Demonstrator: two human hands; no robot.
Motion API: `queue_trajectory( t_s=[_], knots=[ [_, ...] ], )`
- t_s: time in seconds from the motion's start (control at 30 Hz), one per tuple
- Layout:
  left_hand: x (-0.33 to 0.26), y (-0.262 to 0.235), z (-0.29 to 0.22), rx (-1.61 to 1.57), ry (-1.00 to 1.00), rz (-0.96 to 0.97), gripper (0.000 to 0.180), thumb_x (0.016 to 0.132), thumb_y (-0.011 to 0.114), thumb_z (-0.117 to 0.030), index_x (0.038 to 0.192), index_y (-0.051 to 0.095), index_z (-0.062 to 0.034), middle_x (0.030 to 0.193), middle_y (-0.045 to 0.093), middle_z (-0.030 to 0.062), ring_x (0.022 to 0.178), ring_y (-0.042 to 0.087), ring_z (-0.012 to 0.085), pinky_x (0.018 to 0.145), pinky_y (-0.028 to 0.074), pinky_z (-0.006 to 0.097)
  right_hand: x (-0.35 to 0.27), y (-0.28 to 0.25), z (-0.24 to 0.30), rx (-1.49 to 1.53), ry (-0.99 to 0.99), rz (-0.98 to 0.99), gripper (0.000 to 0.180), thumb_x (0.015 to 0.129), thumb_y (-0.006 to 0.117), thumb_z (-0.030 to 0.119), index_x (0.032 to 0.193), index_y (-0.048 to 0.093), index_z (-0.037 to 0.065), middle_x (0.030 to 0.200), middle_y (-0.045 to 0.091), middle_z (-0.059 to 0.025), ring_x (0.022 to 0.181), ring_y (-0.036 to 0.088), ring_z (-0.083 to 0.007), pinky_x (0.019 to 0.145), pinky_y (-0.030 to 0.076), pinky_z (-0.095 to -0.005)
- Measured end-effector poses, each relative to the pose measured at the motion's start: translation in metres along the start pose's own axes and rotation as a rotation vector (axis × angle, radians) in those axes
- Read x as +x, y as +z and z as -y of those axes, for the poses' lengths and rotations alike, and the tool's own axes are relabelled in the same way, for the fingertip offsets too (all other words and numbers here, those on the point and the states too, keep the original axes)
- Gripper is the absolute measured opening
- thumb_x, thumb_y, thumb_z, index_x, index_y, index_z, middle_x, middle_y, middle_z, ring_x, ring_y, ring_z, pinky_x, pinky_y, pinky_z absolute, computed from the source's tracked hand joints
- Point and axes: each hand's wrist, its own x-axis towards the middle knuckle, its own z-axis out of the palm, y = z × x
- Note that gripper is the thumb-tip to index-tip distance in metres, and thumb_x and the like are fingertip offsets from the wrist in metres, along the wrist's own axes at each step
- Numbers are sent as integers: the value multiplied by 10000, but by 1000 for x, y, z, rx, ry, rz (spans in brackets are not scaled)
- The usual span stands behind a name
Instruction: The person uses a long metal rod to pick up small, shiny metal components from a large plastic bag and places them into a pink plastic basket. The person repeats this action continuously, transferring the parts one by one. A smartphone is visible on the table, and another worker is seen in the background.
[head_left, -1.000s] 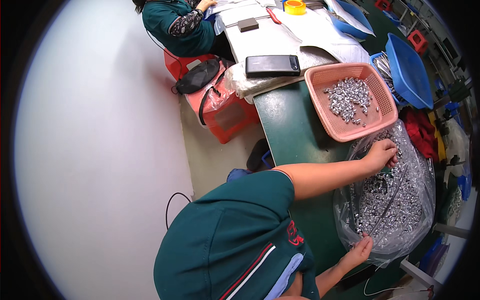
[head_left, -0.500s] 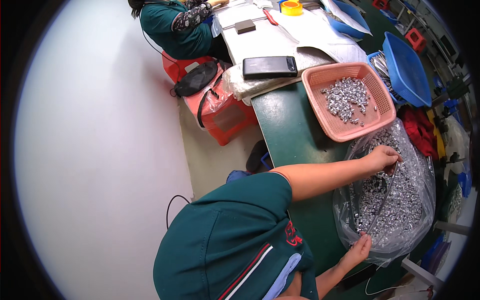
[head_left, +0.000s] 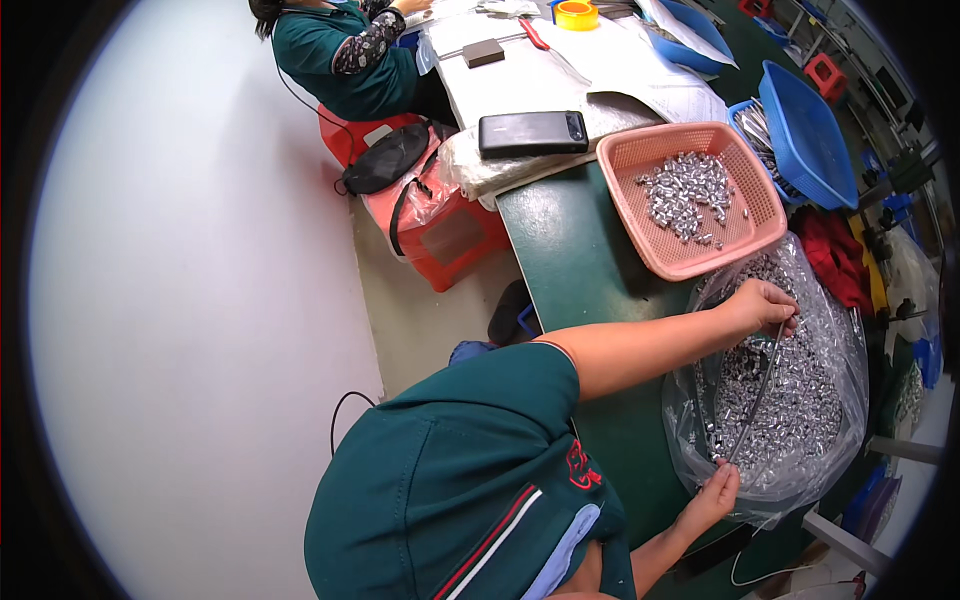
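Observation:
A thin grey metal rod (head_left: 758,400) stretches between my two hands, above a clear plastic bag full of small shiny metal pieces (head_left: 785,410). My left hand (head_left: 764,307) pinches its far end over the upper part of the bag. At the near end, my right hand (head_left: 714,494) grips the rod with thumb and fingers, by the bag's lower edge. The clear bag (head_left: 690,440) lies open on the green table, its film folded out around the pieces. Whether a small piece sits on the rod is too fine to tell.
A pink basket (head_left: 640,225) with some metal pieces stands beyond the bag. Blue baskets (head_left: 808,140) and a red cloth (head_left: 836,260) are at the right. A black power bank (head_left: 532,134) lies on a wrapped stack. A co-worker (head_left: 345,60) sits at the far left.
The whole view has shifted slightly. Both hands keep their hold on the rod, and its tilt is almost the same.

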Motion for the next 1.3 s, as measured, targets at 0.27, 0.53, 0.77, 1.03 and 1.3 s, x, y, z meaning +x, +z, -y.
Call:
queue_trajectory(
  t_s=[0.27,0.53,0.77,1.03,1.3],
  knots=[
    [-4,6,4,34,79,-22,190,878,603,-64,1025,624,56,876,672,127,785,671,204,690,556,315,-4,3,3,44,-11,-22,218,954,504,151,1065,594,-13,934,610,10,638,361,-10,542,284,-171],
    [-13,7,-9,163,62,-31,264,862,632,-148,1039,614,47,914,677,129,849,658,204,767,515,312,-5,13,12,17,51,-96,244,921,592,182,1057,620,-19,869,606,3,747,511,-62,650,424,-210],
    [-8,9,-8,7,-17,155,287,950,496,-215,1083,550,33,949,658,156,927,653,281,888,510,414,-9,3,24,2,23,18,208,934,549,167,1026,640,5,852,634,4,667,456,-34,607,393,-193],
    [-2,8,6,163,-78,-5,162,916,567,-187,929,588,-27,817,656,94,709,628,152,623,506,261,-12,6,18,-190,-156,-149,186,908,578,141,958,627,-32,692,614,-58,616,515,-85,586,434,-272],
    [-12,8,1,-34,-79,88,225,930,560,-263,967,576,-42,870,652,81,827,640,185,794,514,329,-8,6,20,254,151,93,179,941,524,169,909,597,9,589,468,32,495,381,-37,459,293,-200]
  ],
)
